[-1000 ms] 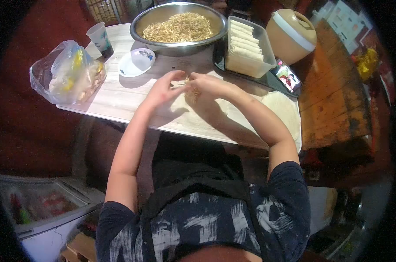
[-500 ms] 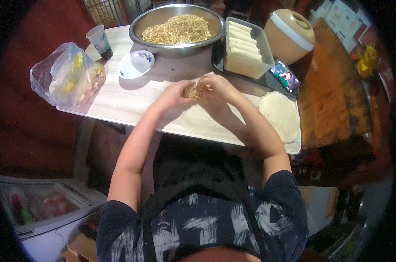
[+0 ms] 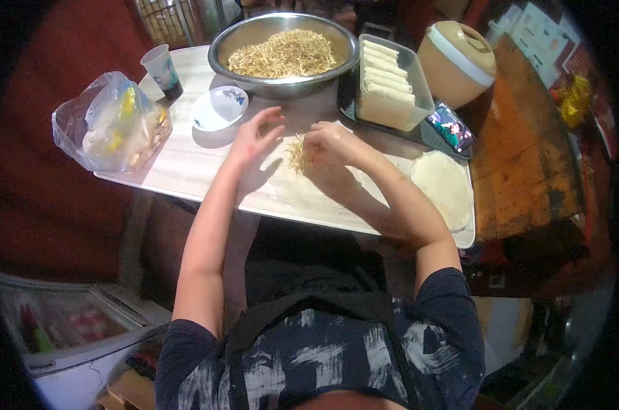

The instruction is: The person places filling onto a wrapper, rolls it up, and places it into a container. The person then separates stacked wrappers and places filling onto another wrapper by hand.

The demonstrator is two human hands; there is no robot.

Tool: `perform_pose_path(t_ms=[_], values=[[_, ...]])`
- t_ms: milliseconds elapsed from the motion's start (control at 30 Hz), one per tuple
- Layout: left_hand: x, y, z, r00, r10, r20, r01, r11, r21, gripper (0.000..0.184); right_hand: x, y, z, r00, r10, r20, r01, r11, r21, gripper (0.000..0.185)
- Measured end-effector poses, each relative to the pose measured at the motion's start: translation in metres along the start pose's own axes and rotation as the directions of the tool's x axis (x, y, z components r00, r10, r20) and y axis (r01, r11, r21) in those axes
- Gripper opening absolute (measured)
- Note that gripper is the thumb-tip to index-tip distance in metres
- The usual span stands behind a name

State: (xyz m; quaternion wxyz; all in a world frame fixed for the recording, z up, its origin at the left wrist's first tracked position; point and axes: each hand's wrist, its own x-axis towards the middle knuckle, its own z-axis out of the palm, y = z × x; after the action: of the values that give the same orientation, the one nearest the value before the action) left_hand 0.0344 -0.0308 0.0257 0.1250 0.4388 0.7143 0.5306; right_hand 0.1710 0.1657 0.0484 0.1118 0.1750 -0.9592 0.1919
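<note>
A small pile of bean sprout filling (image 3: 296,156) lies on a thin pale wrapper (image 3: 292,191) in the middle of the table. My left hand (image 3: 257,137) is raised to the left of the pile, fingers apart and holding nothing. At the pile's right side, my right hand (image 3: 333,143) has its fingers curled together against the bean sprouts; its fingertips are partly hidden. A stack of round wrappers (image 3: 443,190) lies at the table's right edge.
Behind my hands stand a steel bowl (image 3: 282,87) heaped with bean sprouts and a plastic container (image 3: 384,115) of rolls. A white bowl (image 3: 214,119), a cup (image 3: 162,71) and a plastic bag (image 3: 111,130) are left; a phone (image 3: 451,128) and a cooler jug (image 3: 453,65) are right.
My left hand has moved off the bean sprouts, up and to the left, and opened. My right hand stays by the pile. The whole view has shifted slightly.
</note>
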Motion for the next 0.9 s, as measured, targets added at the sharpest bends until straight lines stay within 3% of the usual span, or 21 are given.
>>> perform_pose_path(t_ms=[100,200,300,367,467,633,733,833,900], values=[[0.010,-0.017,0.006,0.994,-0.003,-0.107,-0.010,0.993,-0.122,0.040,0.000,-0.004,-0.013,0.999,0.029,-0.040,-0.026,0.997,0.079,0.015],[0.018,-0.030,0.012,0.946,0.053,-0.318,-0.090,0.990,-0.105,0.032,0.001,-0.006,-0.019,0.998,0.037,-0.060,-0.029,0.992,0.126,0.013],[0.014,-0.033,0.015,0.916,0.054,-0.398,-0.063,0.998,-0.010,0.028,0.000,-0.004,-0.022,0.997,0.069,-0.041,-0.061,0.982,0.178,0.013],[0.009,-0.037,0.013,0.909,0.048,-0.414,-0.041,0.999,0.027,0.026,0.000,-0.003,-0.023,0.996,0.092,-0.007,-0.089,0.977,0.193,0.014],[0.007,-0.046,0.008,0.901,0.032,-0.434,0.008,0.996,0.090,0.023,-0.001,-0.002,-0.032,0.965,0.258,-0.048,-0.224,0.906,0.360,0.016],[0.008,-0.036,0.011,0.898,0.080,-0.432,0.014,0.977,0.212,0.020,-0.006,0.011,-0.021,0.977,0.212,-0.014,-0.197,0.928,0.315,0.017],[0.008,-0.032,0.010,0.895,0.113,-0.431,-0.007,0.971,0.240,0.021,-0.002,0.011,-0.030,0.922,0.387,0.019,-0.314,0.720,0.618,0.016],[0.012,-0.038,0.009,0.887,0.138,-0.440,-0.036,0.972,0.233,0.021,0.010,0.005,-0.053,0.911,0.409,-0.055,-0.227,0.609,0.760,0.014],[0.012,-0.040,0.010,0.887,0.140,-0.439,-0.036,0.971,0.237,0.020,0.028,0.016,-0.075,0.915,0.375,-0.148,-0.148,0.654,0.742,0.015]])
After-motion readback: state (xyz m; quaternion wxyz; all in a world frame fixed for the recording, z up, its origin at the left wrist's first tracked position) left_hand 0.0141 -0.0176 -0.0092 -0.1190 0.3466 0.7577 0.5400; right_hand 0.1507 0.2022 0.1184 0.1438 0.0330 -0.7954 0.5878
